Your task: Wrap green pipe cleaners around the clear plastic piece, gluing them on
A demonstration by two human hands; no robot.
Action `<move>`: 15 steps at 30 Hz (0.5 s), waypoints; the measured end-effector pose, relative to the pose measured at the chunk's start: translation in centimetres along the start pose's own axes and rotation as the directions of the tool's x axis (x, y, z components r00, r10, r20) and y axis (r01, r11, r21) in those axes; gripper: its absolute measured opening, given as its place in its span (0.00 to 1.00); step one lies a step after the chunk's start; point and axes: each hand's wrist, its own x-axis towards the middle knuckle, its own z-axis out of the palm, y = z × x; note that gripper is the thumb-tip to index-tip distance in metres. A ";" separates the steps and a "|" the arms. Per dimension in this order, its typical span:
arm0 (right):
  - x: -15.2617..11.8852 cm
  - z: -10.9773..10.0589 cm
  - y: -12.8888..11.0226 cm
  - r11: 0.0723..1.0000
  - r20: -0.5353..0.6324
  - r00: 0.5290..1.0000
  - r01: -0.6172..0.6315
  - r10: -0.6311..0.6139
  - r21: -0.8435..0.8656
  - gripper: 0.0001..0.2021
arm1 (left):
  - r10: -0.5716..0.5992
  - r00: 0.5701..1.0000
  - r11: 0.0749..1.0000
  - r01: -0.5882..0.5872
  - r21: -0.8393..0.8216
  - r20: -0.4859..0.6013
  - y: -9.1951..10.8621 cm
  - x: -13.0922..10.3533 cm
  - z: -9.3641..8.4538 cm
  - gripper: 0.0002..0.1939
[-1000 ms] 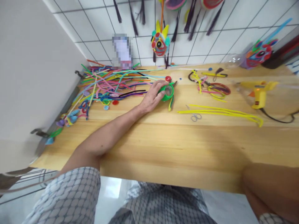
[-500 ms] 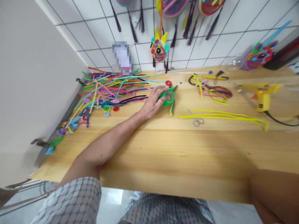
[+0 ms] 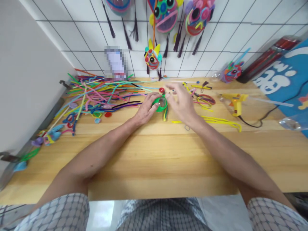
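My left hand (image 3: 147,108) is closed around the left side of a green ring-shaped piece (image 3: 156,108) with a clear round middle. The ring lies at the tabletop, and a short green-and-yellow strip (image 3: 165,114) sticks out below it. My right hand (image 3: 182,102) hovers just right of the ring, slightly blurred. Its thumb and fingers are apart, and I see nothing between them. A small red cap (image 3: 162,90) sits behind the ring. Yellow fuzzy stems (image 3: 221,121) and partly hidden scissors (image 3: 187,127) lie beneath and beside my right forearm.
A heap of coloured fuzzy stems (image 3: 103,93) covers the table's back left. A yellow glue gun (image 3: 237,104) with a cord stands at right. Decorated masks (image 3: 166,16) with tassels hang on the tiled wall. A dark red bottle (image 3: 267,61) leans at the back right.
My right hand has come in from the lower right to beside the green ring. My left hand keeps its hold. The view has shifted, bringing more of the right side into sight.
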 end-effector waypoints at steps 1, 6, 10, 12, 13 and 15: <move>-0.6 0.2 0.1 1.000 0.039 0.999 -0.005 0.006 -0.010 0.22 | 0.007 1.000 1.000 -0.007 -0.007 -0.006 0.0 0.0 0.0 0.31; -3.1 1.6 1.2 0.998 0.083 0.995 -0.048 0.051 -0.039 0.25 | 0.028 1.000 1.000 -0.028 -0.009 -0.004 -0.2 0.0 0.1 0.28; -3.6 2.3 2.1 0.999 0.091 0.995 -0.045 0.046 -0.003 0.26 | 0.037 0.999 0.999 -0.037 -0.007 -0.011 -0.6 -0.1 0.3 0.27; -3.8 2.6 2.2 0.999 0.100 0.994 -0.039 0.037 0.012 0.26 | 0.035 0.999 0.999 -0.036 -0.007 -0.017 -0.6 -0.2 0.3 0.26; -3.8 2.7 2.2 0.999 0.096 0.995 -0.034 0.032 0.014 0.26 | 0.034 0.999 0.999 -0.035 -0.006 -0.017 -0.6 -0.2 0.3 0.26; -3.6 2.4 1.9 1.000 0.058 0.998 -0.021 0.021 0.005 0.26 | 0.038 0.999 0.999 -0.039 -0.009 -0.014 -0.5 -0.1 0.3 0.25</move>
